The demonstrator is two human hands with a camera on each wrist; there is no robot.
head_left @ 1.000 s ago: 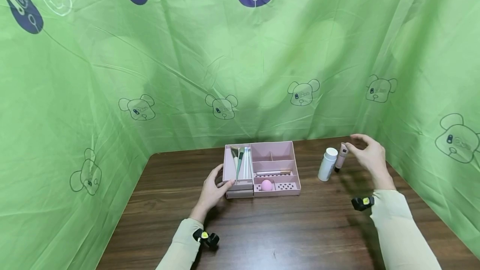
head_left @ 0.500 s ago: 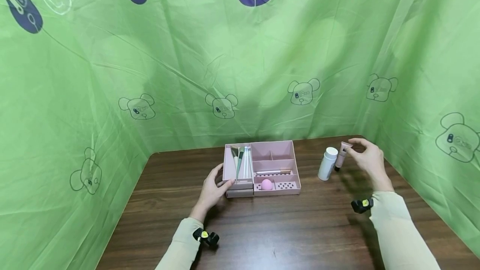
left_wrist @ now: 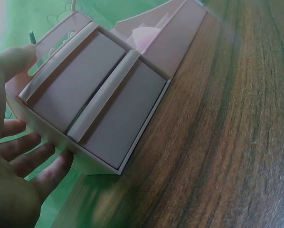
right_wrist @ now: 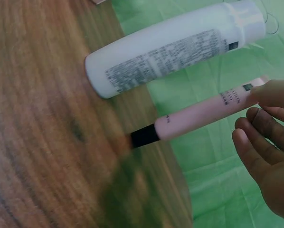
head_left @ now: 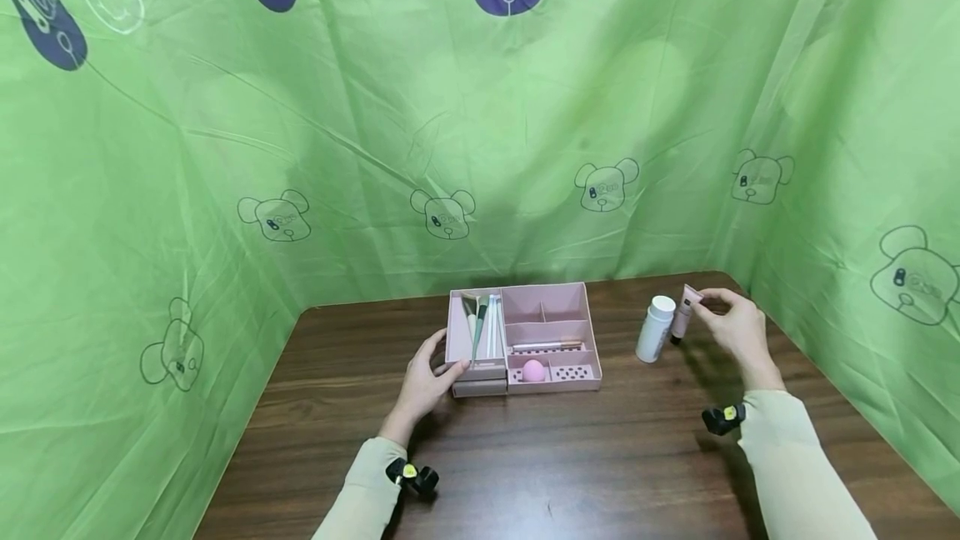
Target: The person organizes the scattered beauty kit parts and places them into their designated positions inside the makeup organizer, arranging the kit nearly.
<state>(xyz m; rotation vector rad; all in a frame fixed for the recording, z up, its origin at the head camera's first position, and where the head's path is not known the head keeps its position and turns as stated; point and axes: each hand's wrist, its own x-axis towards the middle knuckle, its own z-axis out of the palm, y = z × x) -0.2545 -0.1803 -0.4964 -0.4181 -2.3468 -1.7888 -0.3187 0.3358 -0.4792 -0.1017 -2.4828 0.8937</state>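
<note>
A pink cosmetics organizer point(head_left: 553, 384) stands toward the back of the table, with makeup brushes point(head_left: 480, 319) in its left section. My left hand point(head_left: 420, 382) holds its front left corner, thumb at the top edge by the brushes and fingers along the side wall. In the left wrist view, two drawer fronts point(left_wrist: 120, 114) face the camera. On the right, my right hand point(head_left: 738, 327) pinches the flat top end of a pink cosmetic tube point(right_wrist: 199, 114) between thumb and fingers. The tube stands on its black cap point(right_wrist: 145, 136), slightly tilted. Close to its left is a white bottle point(head_left: 654, 330).
Inside the organizer are a pink makeup sponge point(head_left: 533, 370) and a slim pen-like stick point(head_left: 546, 345). The wooden table point(head_left: 570, 465) stretches toward the front. Green printed cloth point(head_left: 510, 132) hangs behind and on both sides.
My right hand has come down and slightly left, its fingers closing on the top of the pink tube. The left hand and organizer have stayed still.
</note>
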